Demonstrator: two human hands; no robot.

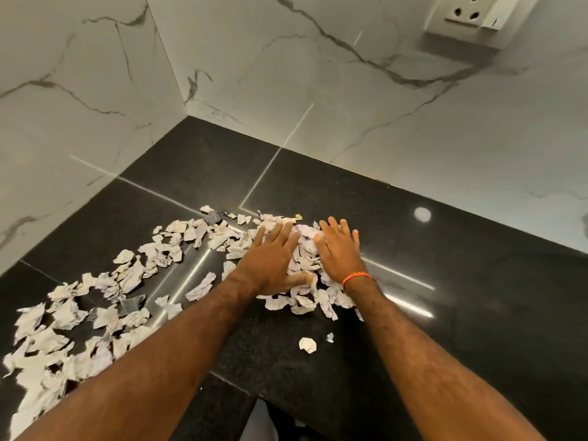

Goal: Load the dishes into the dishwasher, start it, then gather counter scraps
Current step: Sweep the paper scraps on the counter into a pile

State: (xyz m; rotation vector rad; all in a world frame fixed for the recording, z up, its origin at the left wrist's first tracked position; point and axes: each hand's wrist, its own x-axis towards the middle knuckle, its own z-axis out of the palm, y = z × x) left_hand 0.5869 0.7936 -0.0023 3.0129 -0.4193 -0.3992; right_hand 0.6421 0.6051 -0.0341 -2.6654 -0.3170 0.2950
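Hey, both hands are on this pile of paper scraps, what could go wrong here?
Pulling the pile toward the counter's front edge may tip pieces onto the floor. The left hand and right hand cover only one heap; the long trail of scraps and one stray piece could get missed.

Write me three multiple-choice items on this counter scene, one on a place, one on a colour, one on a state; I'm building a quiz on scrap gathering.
1. Where do most loose paper scraps lie, relative to the hands?
A. to the left
B. to the right
C. on the wall

2. What colour is the wrist band?
A. blue
B. orange
C. green

3. How do the left hand and right hand lie?
A. clenched in fists
B. flat, fingers straight, on a pile
C. raised off the counter

Answers: 1 A, the trail spreads leftward; 2 B, plainly orange; 3 B, both palms press scraps on the black counter.
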